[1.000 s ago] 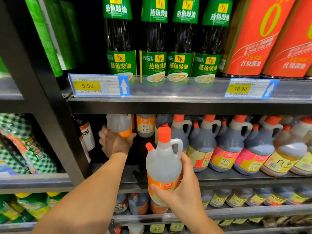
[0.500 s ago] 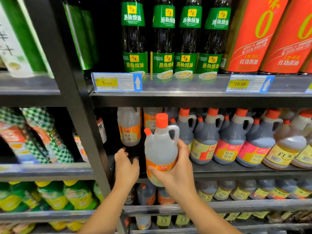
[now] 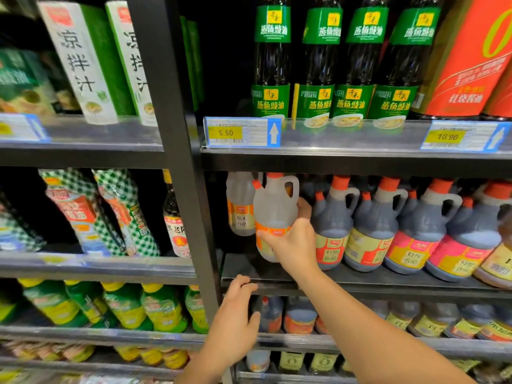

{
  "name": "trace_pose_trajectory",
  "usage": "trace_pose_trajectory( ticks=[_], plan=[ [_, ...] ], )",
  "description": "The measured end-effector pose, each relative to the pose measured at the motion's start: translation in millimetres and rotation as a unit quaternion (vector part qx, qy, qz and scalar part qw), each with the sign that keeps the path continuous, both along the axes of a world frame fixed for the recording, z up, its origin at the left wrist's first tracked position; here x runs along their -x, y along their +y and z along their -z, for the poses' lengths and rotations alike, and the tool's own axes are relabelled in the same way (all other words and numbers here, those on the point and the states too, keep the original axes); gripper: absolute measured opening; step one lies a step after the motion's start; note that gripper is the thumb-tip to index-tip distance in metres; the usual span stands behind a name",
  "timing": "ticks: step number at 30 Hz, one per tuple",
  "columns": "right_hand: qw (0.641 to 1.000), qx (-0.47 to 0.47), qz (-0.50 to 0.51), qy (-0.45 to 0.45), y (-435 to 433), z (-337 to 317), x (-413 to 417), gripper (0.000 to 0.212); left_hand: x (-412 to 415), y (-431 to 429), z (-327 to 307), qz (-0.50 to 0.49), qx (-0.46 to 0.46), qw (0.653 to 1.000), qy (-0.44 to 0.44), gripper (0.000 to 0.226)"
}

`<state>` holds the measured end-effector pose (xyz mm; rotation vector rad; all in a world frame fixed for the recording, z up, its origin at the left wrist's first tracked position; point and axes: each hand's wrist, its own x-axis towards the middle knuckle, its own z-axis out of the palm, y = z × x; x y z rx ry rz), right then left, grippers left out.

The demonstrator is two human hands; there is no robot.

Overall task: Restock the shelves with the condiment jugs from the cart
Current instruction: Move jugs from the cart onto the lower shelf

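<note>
My right hand (image 3: pixel 295 243) grips a clear vinegar jug (image 3: pixel 273 214) with an orange cap and orange label, holding it upright just above the left end of the middle shelf (image 3: pixel 277 275). A second clear jug (image 3: pixel 240 209) stands behind it to the left on that shelf. My left hand (image 3: pixel 235 320) hangs lower, fingers spread and holding nothing, in front of the shelf's front edge. The cart is out of view.
Dark vinegar jugs (image 3: pixel 335 225) with orange caps fill the shelf to the right of my jug. A black upright post (image 3: pixel 191 189) borders the bay on the left. Green-labelled bottles (image 3: pixel 271 65) stand on the shelf above, small jugs (image 3: pixel 299 317) on the shelf below.
My right hand has carried the clear jug up and into the shelf, next to the other clear jug. My left hand, off the first jug, has dropped below the shelf edge.
</note>
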<state>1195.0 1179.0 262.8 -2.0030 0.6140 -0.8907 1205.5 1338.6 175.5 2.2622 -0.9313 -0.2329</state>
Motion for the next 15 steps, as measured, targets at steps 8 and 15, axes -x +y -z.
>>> trace_pose_trajectory(
  ticks=[8,15],
  plan=[
    [0.998,-0.027,0.017,-0.048,-15.5,26.6,-34.3,0.062,-1.5,0.8,2.4,0.047,-0.064,0.997,-0.024,0.07],
    [0.999,-0.043,0.016,0.019,-28.1,40.9,-36.7,0.082,-0.4,-4.4,4.2,0.025,-0.064,0.997,-0.021,0.066]
  ],
)
